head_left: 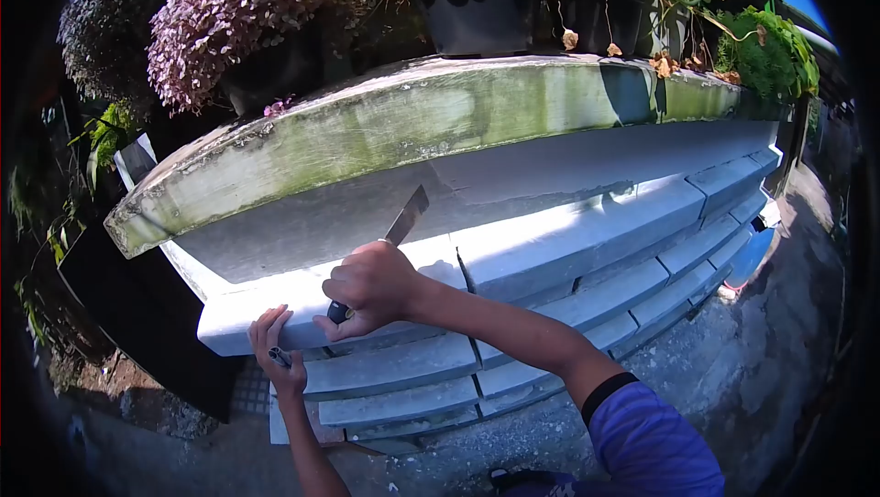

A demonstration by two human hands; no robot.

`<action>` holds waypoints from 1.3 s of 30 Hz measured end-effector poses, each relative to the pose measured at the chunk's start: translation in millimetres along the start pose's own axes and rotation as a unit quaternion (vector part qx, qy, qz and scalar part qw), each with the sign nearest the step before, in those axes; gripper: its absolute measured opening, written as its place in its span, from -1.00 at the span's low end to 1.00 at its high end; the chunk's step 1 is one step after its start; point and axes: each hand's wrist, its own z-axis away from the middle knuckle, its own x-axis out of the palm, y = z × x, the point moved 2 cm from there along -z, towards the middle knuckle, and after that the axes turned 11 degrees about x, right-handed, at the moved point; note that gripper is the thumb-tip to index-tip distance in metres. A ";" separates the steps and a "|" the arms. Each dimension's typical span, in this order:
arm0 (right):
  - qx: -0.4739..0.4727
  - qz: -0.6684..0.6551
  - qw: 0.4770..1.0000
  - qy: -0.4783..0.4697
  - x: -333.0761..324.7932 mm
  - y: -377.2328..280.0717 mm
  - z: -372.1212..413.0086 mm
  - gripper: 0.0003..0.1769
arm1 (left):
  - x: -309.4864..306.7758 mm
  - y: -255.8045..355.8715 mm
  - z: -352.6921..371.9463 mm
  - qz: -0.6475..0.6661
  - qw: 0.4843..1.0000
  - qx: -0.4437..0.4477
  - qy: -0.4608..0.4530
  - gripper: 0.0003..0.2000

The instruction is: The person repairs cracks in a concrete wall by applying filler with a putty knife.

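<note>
My right hand [371, 288] is closed around the dark handle [339, 312] of a knife. Its flat, slant-tipped blade [407, 215] points up and away, over the grey wall face beneath the ledge. Lower left, my left hand [275, 350] has its fingertips against the front edge of the top pale block [236, 321]. Between its thumb and palm sits a small dark cylindrical item [280, 357], whose kind I cannot make out. Bright sunlight washes out the block's top surface near both hands.
A mossy concrete ledge [367, 138] overhangs the work area, with black plant pots [472, 2] and a pink-leaved plant [215, 25] above. Stepped rows of grey blocks [568, 314] run rightward. A blue container [752, 254] stands at far right, on the concrete ground [697, 378].
</note>
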 end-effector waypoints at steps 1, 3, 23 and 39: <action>-0.002 0.010 1.000 0.000 -2.3 3.5 1.4 -0.48 | 0.1 0.4 3.1 -0.002 1.000 -0.004 -0.001 -0.51; 0.028 -0.015 0.999 -0.028 -5.7 14.1 -3.7 -0.46 | 1.8 2.5 3.2 -0.007 1.000 -0.004 0.003 -0.51; 0.012 0.022 1.000 0.014 -0.5 -8.6 -21.0 -0.48 | -13.0 -2.6 4.6 0.026 1.000 0.015 -0.009 -0.46; 0.013 0.063 0.998 0.013 6.3 -8.9 -44.9 -0.46 | -14.7 -6.8 7.9 0.027 0.999 0.028 -0.012 -0.44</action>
